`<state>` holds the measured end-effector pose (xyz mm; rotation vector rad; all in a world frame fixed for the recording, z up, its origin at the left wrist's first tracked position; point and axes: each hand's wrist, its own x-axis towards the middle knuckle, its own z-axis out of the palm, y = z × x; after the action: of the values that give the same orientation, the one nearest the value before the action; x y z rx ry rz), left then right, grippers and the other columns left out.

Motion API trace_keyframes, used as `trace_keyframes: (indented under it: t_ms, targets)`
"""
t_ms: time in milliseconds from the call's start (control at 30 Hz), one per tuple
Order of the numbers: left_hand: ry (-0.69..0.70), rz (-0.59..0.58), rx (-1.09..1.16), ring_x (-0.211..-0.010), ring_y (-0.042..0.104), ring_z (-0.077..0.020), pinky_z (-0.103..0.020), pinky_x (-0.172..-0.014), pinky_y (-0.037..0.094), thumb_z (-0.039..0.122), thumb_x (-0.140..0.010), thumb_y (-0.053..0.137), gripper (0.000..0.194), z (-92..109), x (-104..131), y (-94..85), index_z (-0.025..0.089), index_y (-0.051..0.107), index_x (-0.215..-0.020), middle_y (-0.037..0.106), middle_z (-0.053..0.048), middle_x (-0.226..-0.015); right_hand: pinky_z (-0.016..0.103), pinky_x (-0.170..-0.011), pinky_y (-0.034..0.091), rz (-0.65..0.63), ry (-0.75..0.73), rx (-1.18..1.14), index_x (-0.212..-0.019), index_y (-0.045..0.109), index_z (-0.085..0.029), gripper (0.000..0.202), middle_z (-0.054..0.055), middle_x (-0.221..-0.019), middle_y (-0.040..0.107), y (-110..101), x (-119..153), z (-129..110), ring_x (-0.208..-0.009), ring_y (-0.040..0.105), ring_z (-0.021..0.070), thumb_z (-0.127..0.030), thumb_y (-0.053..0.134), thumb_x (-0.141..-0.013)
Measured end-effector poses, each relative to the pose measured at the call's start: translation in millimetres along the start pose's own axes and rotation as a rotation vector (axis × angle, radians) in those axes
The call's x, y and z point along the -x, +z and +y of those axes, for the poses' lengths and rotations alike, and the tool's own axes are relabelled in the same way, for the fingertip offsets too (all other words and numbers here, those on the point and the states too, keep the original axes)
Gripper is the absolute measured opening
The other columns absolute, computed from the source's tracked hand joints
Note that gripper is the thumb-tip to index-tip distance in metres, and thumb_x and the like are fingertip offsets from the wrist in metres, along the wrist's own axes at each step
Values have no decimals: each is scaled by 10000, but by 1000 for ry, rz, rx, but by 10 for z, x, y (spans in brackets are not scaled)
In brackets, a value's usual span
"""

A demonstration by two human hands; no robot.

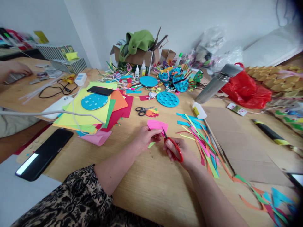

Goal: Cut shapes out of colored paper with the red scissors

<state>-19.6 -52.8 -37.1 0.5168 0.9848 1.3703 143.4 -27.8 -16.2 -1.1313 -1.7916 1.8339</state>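
Observation:
My left hand (147, 138) pinches a small sheet of pink paper (156, 125) by its near edge. In my right hand (181, 151) is a pair of red-handled scissors (174, 148), with the fingers through and around the handles. The blade tips meet the right part of the pink sheet; whether they are cutting into it I cannot tell. Under my left hand shows a scrap of light green paper (151, 144). Just beyond lie black-handled scissors (141, 110) and orange and red paper cut-outs (152, 112).
Colored paper strips (205, 142) lie to the right beside flat cardboard (236, 142). A glue bottle (199, 109) and a steel flask (216, 82) stand behind. At left are stacked paper sheets (82, 118), a phone (44, 154) and a cable (54, 113). Another person's hand (17, 68) rests far left.

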Motion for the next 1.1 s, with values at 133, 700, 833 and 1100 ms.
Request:
trace_keyframes:
  t_ms: [133,700,833,1100]
  targets:
    - [11,71,62,-535,554,-99,-240,-538,410,322,-622,818,284,36,1,11,131,650,-748,624,-8,-631,211,-388,323,-8,3,14,-641,569,-172,598,-35,-433,503,-1,8,-10,-356,445,91,-762,623,-720]
    - [29,112,86,-553,563,-108,-232,-525,411,168,-544,814,315,91,30,49,152,574,-748,619,11,-629,202,-410,314,-21,-5,-115,-709,601,-147,653,-24,-482,533,-30,14,-13,-388,453,80,-798,571,-746]
    - [11,65,75,-660,635,-135,-256,-640,464,150,-524,838,382,65,23,36,140,601,-824,685,-31,-759,202,-410,313,-10,-29,-150,-737,613,-145,647,-18,-485,536,-40,5,23,-397,462,83,-787,548,-781]
    - [52,-43,-52,-636,610,-134,-272,-653,438,275,-605,828,266,1,9,6,119,664,-744,699,-59,-726,204,-402,330,-108,-6,-145,-725,615,-142,664,-18,-460,528,-77,-17,61,-371,436,74,-803,560,-758]
